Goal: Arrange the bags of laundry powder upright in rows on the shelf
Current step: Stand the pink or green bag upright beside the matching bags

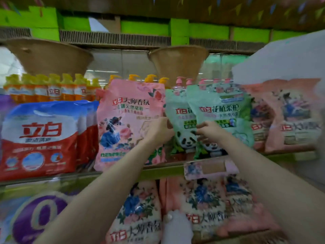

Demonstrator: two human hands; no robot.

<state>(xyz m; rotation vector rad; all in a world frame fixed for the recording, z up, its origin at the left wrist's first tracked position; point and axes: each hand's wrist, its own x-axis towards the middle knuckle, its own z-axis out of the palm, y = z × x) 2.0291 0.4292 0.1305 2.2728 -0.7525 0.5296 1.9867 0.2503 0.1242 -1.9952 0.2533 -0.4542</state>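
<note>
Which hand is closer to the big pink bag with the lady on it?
The left hand. It lies against the right edge of the pink bag, between it and the green panda bags. The right hand is farther right, holding the front green panda bag.

Dim, flat light; brightest glow behind the bottles (52,88) up and left of the left hand (159,131); no hard shadows; whole frame soft; bags (290,117) right of the right hand (211,130) smear; edges bow outward.

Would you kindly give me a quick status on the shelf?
Left hand and right hand both on the green bags. Bags upright, front one tilted. Pink bag close beside.
</note>
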